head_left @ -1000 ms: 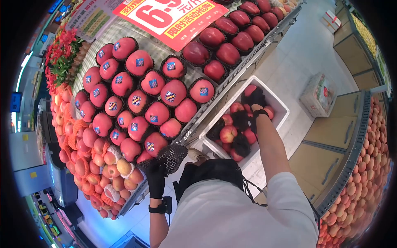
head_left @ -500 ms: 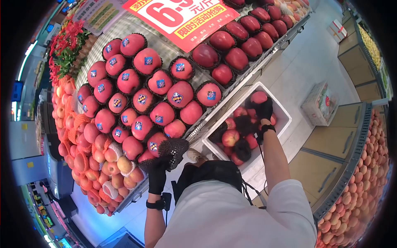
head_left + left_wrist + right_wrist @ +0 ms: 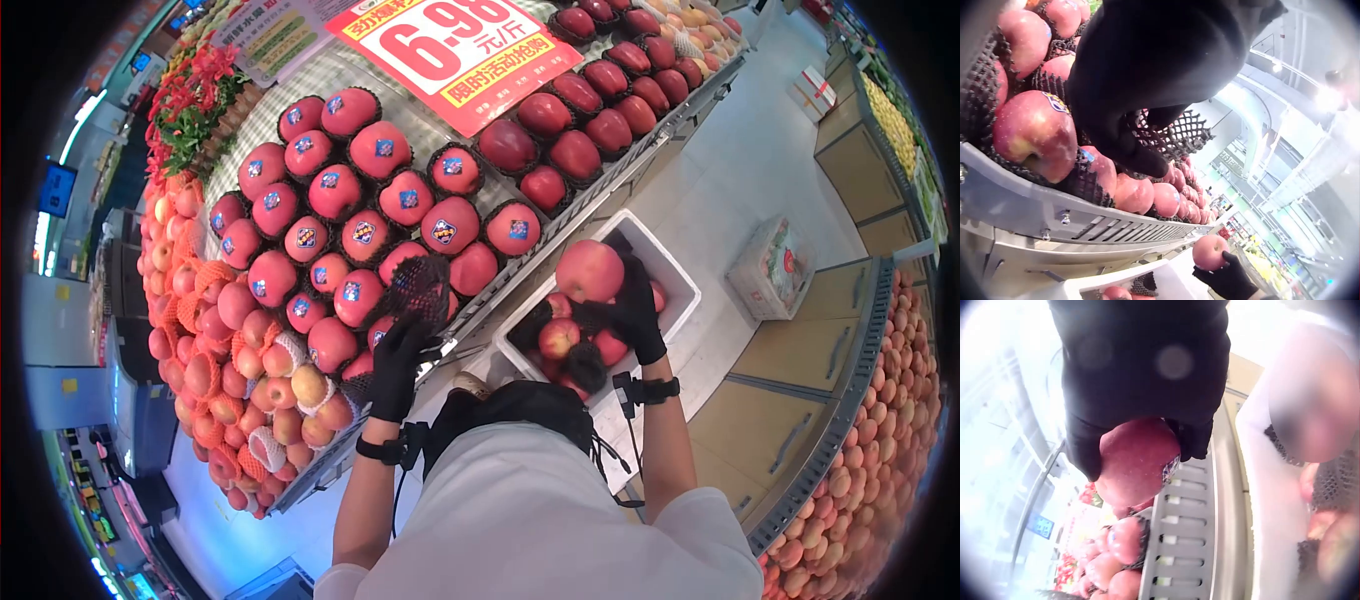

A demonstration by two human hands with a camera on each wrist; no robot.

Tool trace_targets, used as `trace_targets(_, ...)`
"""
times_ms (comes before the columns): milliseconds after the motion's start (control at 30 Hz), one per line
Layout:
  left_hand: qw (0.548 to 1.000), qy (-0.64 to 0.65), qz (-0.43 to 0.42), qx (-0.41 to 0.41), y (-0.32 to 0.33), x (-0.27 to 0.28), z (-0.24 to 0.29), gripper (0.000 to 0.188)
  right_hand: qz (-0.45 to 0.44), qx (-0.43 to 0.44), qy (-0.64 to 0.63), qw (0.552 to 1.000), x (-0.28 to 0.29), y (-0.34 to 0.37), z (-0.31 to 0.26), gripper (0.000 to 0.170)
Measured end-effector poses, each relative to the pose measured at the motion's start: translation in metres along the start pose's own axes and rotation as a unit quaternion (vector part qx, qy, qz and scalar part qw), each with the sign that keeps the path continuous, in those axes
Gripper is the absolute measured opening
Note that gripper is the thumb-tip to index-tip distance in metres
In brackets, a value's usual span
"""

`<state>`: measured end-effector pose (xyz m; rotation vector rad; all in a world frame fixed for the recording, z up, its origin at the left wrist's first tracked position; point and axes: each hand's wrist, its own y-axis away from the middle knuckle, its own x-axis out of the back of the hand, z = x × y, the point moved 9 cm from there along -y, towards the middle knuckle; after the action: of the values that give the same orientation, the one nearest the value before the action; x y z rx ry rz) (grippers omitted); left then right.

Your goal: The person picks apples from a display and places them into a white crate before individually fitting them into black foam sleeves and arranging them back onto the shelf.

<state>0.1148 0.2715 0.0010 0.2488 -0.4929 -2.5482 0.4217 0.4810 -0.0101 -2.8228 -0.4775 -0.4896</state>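
My black-gloved right hand [image 3: 636,312] grips a large red apple [image 3: 588,270] above the white foam box [image 3: 684,262]. In the right wrist view, fingers curl round this apple [image 3: 1136,464], and a printed sticker shows on its side. At the front edge of the display, my gloved left hand [image 3: 398,370] holds a black foam net sleeve [image 3: 418,285] over the stickered apples. The left wrist view shows the net [image 3: 1188,132] spread out beyond the thumb, its mesh open. More apples [image 3: 558,338] and black nets lie inside the box.
Rows of stickered apples [image 3: 380,150] in black nets cover the slanted stand, with darker red apples [image 3: 545,115] farther along. A slotted metal rail [image 3: 590,210] edges it. A red price sign [image 3: 455,60] stands above. Another carton [image 3: 775,265] sits on the floor by wooden cabinets [image 3: 790,410].
My right hand has lifted the apple up out of the box and toward me. My left hand has raised the net sleeve and moved slightly forward over the display.
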Motion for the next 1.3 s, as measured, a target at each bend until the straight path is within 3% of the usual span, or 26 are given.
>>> trace_targets(100,0.999,-0.01,-0.035,-0.011,0.002,-0.026,0.02,0.042,-0.072,0.022,-0.017,0.997,-0.021,0.0,-0.06,0.081)
trace_targets(200,0.998,0.026,-0.041,-0.032,-0.003,-0.033,0.022,0.045,-0.147,0.01,-0.064,0.987,-0.051,0.012,-0.078,0.083)
trace_targets(333,0.996,-0.001,-0.076,-0.051,0.003,-0.049,0.035,0.052,-0.161,0.044,-0.095,0.981,-0.075,0.016,-0.116,0.084)
trace_targets(367,0.994,0.003,-0.087,-0.068,0.003,-0.051,0.035,0.065,-0.167,0.05,-0.084,0.981,-0.078,0.016,-0.127,0.084)
trace_targets(467,0.983,-0.122,-0.069,-0.121,0.016,-0.065,0.06,0.079,-0.176,0.001,-0.077,0.981,-0.089,0.015,-0.142,0.084)
trace_targets(500,0.982,-0.093,-0.085,-0.137,0.016,-0.068,0.059,0.086,-0.17,0.035,-0.058,0.983,-0.092,0.016,-0.147,0.084)
trace_targets(600,0.97,-0.081,-0.034,-0.226,0.025,-0.07,0.07,0.081,-0.16,0.112,-0.025,0.98,-0.104,0.019,-0.153,0.084)
trace_targets(700,0.96,-0.149,-0.017,-0.237,0.026,-0.06,0.079,0.075,-0.154,0.153,-0.032,0.976,-0.109,0.021,-0.162,0.088)
trace_targets(767,0.989,-0.053,-0.083,-0.107,0.015,-0.049,0.05,0.07,-0.125,0.196,-0.019,0.972,-0.108,0.026,-0.173,0.093)
trace_targets(800,0.992,-0.004,-0.115,-0.041,0.012,-0.047,0.035,0.067,-0.142,0.167,-0.04,0.975,-0.109,0.024,-0.174,0.094)
trace_targets(833,0.984,0.122,-0.13,-0.019,0.012,-0.049,0.03,0.065,-0.158,0.138,-0.062,0.976,-0.108,0.021,-0.178,0.096)
trace_targets(900,0.918,0.363,-0.157,0.028,0.016,-0.057,0.025,0.06,-0.177,0.109,-0.09,0.974,-0.113,0.019,-0.176,0.099)
trace_targets(933,0.978,0.09,-0.156,-0.104,0.021,-0.052,0.042,0.058,-0.182,0.111,-0.095,0.972,-0.119,0.02,-0.169,0.101)
trace_targets(967,0.945,-0.19,-0.14,-0.228,0.03,-0.055,0.058,0.056,-0.188,0.113,-0.098,0.971,-0.123,0.02,-0.166,0.102)
trace_targets(1000,0.822,-0.451,-0.108,-0.329,0.042,-0.065,0.069,0.054,-0.177,0.134,-0.098,0.97,-0.123,0.021,-0.171,0.102)
trace_targets(1100,0.89,-0.337,-0.092,-0.293,0.056,-0.071,0.094,0.059,-0.138,0.186,-0.097,0.968,-0.125,0.024,-0.185,0.102)
trace_targets(1200,0.971,-0.064,-0.139,-0.181,0.049,-0.069,0.078,0.062,-0.086,0.227,-0.095,0.966,-0.122,0.025,-0.196,0.1)
trace_targets(1233,0.978,0.063,-0.157,-0.123,0.046,-0.069,0.071,0.062,-0.072,0.242,-0.092,0.963,-0.119,0.026,-0.201,0.098)
trace_targets(1267,0.952,0.237,-0.192,-0.038,0.045,-0.073,0.064,0.061,-0.058,0.257,-0.088,0.961,-0.115,0.028,-0.206,0.096)
trace_targets(1300,0.943,0.259,-0.205,-0.034,0.045,-0.073,0.065,0.057,-0.049,0.271,-0.083,0.958,-0.112,0.027,-0.207,0.094)
